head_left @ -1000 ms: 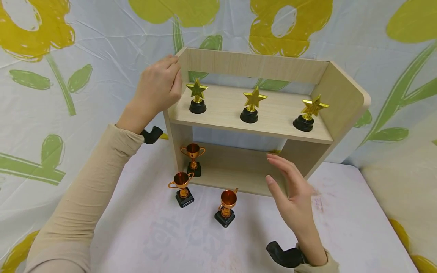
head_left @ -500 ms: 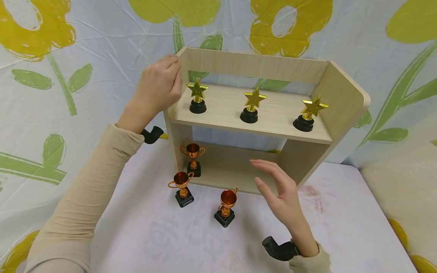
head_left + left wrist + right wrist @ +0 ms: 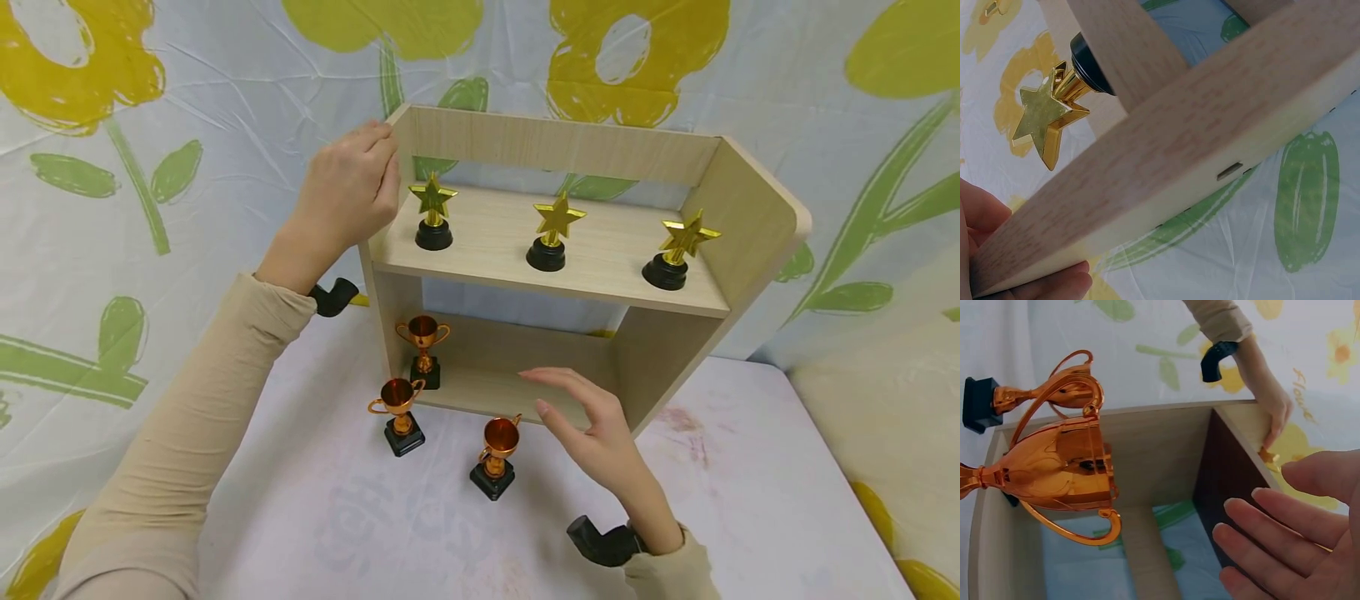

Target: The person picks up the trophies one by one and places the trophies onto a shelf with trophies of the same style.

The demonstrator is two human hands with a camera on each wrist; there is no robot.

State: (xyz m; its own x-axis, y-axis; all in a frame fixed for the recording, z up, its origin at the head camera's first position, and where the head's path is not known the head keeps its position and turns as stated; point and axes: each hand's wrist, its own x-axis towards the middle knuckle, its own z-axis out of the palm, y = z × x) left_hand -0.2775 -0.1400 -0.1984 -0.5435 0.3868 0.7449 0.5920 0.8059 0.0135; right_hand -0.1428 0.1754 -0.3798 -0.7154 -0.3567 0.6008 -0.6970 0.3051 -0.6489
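Observation:
My left hand (image 3: 348, 183) grips the upper left side panel of a pale wooden shelf (image 3: 555, 293). In the left wrist view, fingers and thumb lie on either side of the panel (image 3: 1147, 162). My right hand (image 3: 600, 433), holding nothing, hovers before the lower compartment, fingers spread from the thumb. Just left of it a bronze trophy cup (image 3: 501, 437) stands on the table; it looms large in the right wrist view (image 3: 1060, 462). A second trophy cup (image 3: 398, 397) stands further left. Behind that, a third cup (image 3: 424, 332) stands at the lower compartment's left end.
On the upper board stand three gold star trophies with black bases: left (image 3: 432, 200), middle (image 3: 558, 221) and right (image 3: 684, 239). A white cloth (image 3: 315, 500) covers the table. Behind the shelf hangs a flower-printed cloth (image 3: 262, 108).
My right hand has moved left across the front of the shelf, closer to the nearest trophy cup. My left hand keeps its grip on the panel; the trophies stand where they were.

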